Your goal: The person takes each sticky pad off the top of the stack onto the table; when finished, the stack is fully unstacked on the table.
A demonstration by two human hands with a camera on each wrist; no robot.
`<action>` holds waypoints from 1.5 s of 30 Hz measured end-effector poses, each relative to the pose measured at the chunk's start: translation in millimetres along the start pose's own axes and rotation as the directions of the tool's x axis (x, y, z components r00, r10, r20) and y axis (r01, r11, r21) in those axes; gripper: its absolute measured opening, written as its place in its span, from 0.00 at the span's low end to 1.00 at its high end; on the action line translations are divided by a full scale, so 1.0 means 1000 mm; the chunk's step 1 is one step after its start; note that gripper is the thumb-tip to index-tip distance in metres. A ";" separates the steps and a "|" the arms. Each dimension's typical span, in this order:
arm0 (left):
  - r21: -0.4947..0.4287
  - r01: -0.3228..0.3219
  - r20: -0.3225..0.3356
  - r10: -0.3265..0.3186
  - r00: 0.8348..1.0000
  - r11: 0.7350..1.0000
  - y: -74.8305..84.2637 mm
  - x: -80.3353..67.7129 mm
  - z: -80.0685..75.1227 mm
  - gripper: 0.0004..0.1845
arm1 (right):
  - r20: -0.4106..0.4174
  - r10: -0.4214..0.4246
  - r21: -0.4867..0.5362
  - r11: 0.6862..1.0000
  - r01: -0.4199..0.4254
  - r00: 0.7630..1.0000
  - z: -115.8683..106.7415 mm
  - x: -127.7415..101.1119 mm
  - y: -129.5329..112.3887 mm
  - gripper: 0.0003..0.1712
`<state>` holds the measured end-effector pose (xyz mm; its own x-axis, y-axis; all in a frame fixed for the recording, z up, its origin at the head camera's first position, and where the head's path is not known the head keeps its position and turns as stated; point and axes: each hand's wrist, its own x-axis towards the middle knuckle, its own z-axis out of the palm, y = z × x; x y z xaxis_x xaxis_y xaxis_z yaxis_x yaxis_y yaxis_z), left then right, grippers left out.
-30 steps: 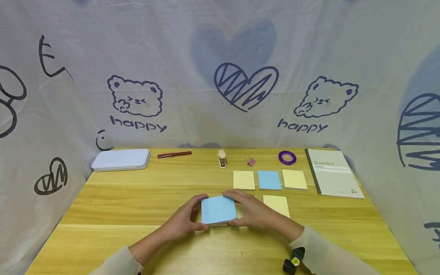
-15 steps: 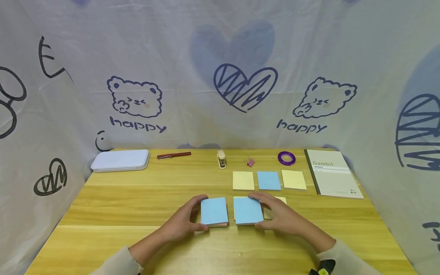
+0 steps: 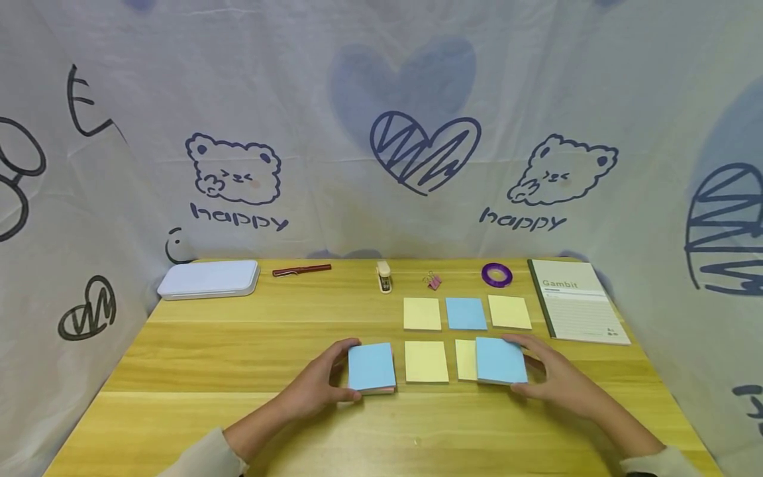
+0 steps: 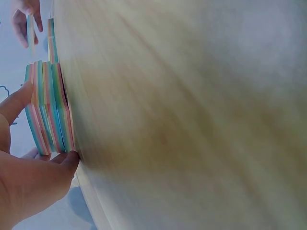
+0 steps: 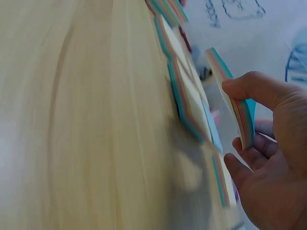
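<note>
Two hands at work on the wooden table (image 3: 238,358). The left hand (image 3: 316,384) grips the main stack of sticky notes (image 3: 371,367), thumb and fingers curled round its edges, blue sheet on top, multicoloured layers showing in the left wrist view. The right hand (image 3: 557,381) pinches a thin blue-topped pad (image 3: 501,360) between thumb and fingers, lifted and tilted over the right end of the near row, partly covering a yellow pad (image 3: 466,360). Beside that lies another yellow pad (image 3: 426,362). The far row is laid: yellow (image 3: 422,313), blue (image 3: 465,313), yellow (image 3: 509,311). By my reckoning five pads are down, the sixth is near its spot and not yet set. Beyond sit a stapler (image 3: 384,275), a purple tape roll (image 3: 497,274) and a notebook (image 3: 577,300)
</note>
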<state>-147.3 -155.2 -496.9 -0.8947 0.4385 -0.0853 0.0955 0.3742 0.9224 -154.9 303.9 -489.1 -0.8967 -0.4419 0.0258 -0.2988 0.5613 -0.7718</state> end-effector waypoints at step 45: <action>0.045 0.009 0.048 -0.011 0.999 0.999 0.001 -0.001 -0.008 0.50 | 0.071 -0.070 -0.106 0.991 0.078 0.995 0.002 0.033 -0.036 0.50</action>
<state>-150.1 -161.8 -492.9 -0.8737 0.4730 -0.1138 0.1069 0.4148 0.9036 -173.1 267.6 -461.8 -0.8480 -0.5289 0.0347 -0.4006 0.5966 -0.6955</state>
